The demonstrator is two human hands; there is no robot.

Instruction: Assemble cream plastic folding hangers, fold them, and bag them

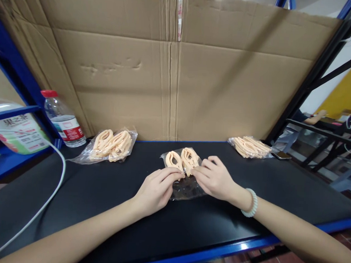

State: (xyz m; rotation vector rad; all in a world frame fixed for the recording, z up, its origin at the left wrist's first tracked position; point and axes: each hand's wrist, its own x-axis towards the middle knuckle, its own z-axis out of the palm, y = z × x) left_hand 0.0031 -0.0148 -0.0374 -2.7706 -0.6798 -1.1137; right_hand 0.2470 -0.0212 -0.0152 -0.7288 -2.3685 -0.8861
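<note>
Where both hands [156, 189] [215, 178] pinch, clear bag [187, 190], peach loops [194, 160] just beyond

Three clear bags [187, 190] of pale strips [102, 145]: one at nine o'clock, one at six, one at three. The person's two hands [156, 190]; one bracelet [255, 203]; one cable [63, 169] at eight.

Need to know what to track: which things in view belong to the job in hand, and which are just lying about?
Job:
centre loops and clear bag, at the fingers of left hand and right hand
likely: left bagged loops, right bagged loops

Apparently lying about:
red-capped bottle
white cable
jug
</note>
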